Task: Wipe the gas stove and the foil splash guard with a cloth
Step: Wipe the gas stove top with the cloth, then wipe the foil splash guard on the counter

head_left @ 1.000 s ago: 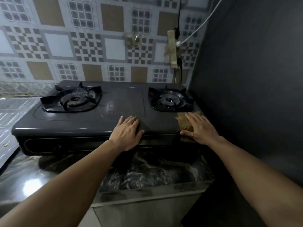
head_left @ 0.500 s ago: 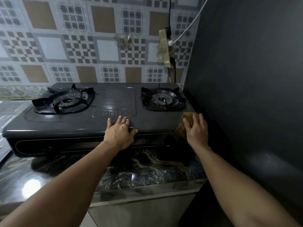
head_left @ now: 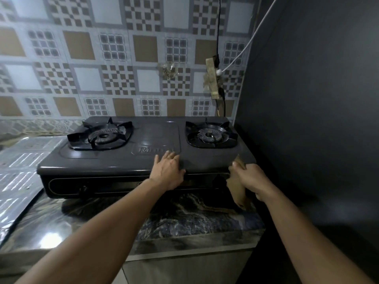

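A black two-burner gas stove (head_left: 114,162) stands on a dark marble counter. My left hand (head_left: 167,171) lies flat on the stove's top near the front edge, fingers straight. My right hand (head_left: 253,179) grips a tan cloth (head_left: 235,186) at the stove's front right corner; the cloth hangs down over the front face there. The foil splash guard (head_left: 22,160) lies to the left of the stove, shiny and patterned, partly out of view.
The marble counter (head_left: 184,218) ends just in front of me. A dark wall (head_left: 307,119) rises close on the right. A power strip (head_left: 212,78) with cables hangs on the tiled back wall (head_left: 102,58) behind the right burner (head_left: 210,135).
My right hand slid with the cloth from the stove's top right corner down over the front right edge. My left hand stayed put on the stove. The camera tilted up a little.
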A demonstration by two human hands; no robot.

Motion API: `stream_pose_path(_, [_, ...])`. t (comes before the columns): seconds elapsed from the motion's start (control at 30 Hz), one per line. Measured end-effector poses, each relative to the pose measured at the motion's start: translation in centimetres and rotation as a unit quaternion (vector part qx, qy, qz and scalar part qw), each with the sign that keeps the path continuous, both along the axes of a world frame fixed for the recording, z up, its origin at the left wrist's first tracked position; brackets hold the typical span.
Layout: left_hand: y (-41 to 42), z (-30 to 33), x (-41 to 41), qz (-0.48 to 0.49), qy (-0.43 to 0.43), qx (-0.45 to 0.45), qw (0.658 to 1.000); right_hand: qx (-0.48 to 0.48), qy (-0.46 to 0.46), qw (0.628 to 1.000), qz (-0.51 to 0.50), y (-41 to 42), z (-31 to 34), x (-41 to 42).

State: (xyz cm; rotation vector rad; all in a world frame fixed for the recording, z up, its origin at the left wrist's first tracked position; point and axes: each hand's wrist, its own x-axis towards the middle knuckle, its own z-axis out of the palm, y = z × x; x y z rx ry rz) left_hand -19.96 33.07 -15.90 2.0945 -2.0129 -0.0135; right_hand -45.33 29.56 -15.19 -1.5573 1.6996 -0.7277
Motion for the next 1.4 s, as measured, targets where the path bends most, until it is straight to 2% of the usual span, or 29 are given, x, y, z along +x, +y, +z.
stream_pose_path(0.07, [1.1, 0.2, -1.0, -0.001, 0.118, -0.034, 0.992, 0.006, -0.081, 0.997, 0.014, 0.5, 1.3, 2.0])
stream_pose_path(0.1, [1.8, 0.4, -1.5, 0.005, 0.215, -0.001, 0.977, 0.013, -0.111, 0.993, 0.029, 0.7, 1.6, 2.9])
stream_pose_path(0.13, [2.5, 0.5, -1.8, 0.006, 0.327, 0.058, 0.943, 0.020, -0.139, 0.989, 0.047, 0.8, 1.6, 3.9])
stream_pose_path(0.17, [3.3, 0.6, -2.0, 0.000, 0.434, 0.126, 0.892, 0.029, -0.170, 0.983, 0.064, 1.1, 1.5, 4.9])
stream_pose_path(0.23, [4.5, 0.8, -2.0, -0.014, 0.572, 0.230, 0.787, 0.047, -0.229, 0.968, 0.086, 1.8, 1.5, 6.8])
stream_pose_path(0.27, [5.0, 0.9, -1.6, -0.016, 0.617, 0.241, 0.749, 0.052, -0.252, 0.962, 0.097, 2.2, 1.4, 7.8])
stream_pose_path(0.3, [5.4, 1.0, -1.2, -0.014, 0.651, 0.231, 0.723, 0.058, -0.269, 0.956, 0.104, 2.6, 1.5, 8.8])
stream_pose_path(0.37, [6.1, 1.4, -0.3, -0.002, 0.690, 0.192, 0.697, 0.073, -0.303, 0.941, 0.129, 3.5, 1.8, 10.4])
stream_pose_path(0.47, [6.9, 1.9, 1.0, 0.022, 0.717, 0.143, 0.682, 0.093, -0.295, 0.937, 0.161, 4.4, 2.4, 11.8])
stream_pose_path(0.6, [7.7, 3.2, 3.4, 0.036, 0.736, 0.096, 0.669, 0.034, -0.091, 0.975, 0.202, 4.4, 3.3, 13.2])
stream_pose_path(0.7, [8.6, 3.9, 5.0, 0.029, 0.738, 0.075, 0.670, -0.023, 0.046, 0.974, 0.222, 4.3, 3.4, 14.3])
stream_pose_path(0.8, [9.3, 4.2, 6.7, 0.054, 0.745, 0.026, 0.664, -0.092, 0.125, 0.970, 0.190, 4.1, 3.9, 14.9])
stream_pose_path(0.87, [9.7, 4.3, 8.2, 0.092, 0.713, -0.025, 0.694, -0.134, 0.108, 0.970, 0.173, 3.8, 4.2, 15.2])
stream_pose_path(0.97, [10.4, 4.4, 10.0, 0.141, 0.635, -0.095, 0.754, -0.161, 0.023, 0.972, 0.171, 3.7, 5.1, 15.7])
stream_pose_path(1.07, [11.1, 4.5, 11.1, 0.154, 0.618, -0.160, 0.754, -0.219, -0.014, 0.960, 0.176, 3.9, 5.9, 16.9])
stream_pose_path(1.2, [12.1, 5.4, 12.5, 0.166, 0.593, -0.201, 0.762, -0.291, -0.074, 0.935, 0.188, 3.7, 6.0, 19.2])
stream_pose_path(1.3, [13.0, 6.0, 13.8, 0.207, 0.597, -0.204, 0.748, -0.273, -0.087, 0.937, 0.197, 3.9, 6.1, 20.8])
stream_pose_path(1.4, [14.0, 6.2, 15.3, 0.237, 0.601, -0.188, 0.740, -0.217, -0.079, 0.948, 0.218, 4.8, 6.2, 22.7])
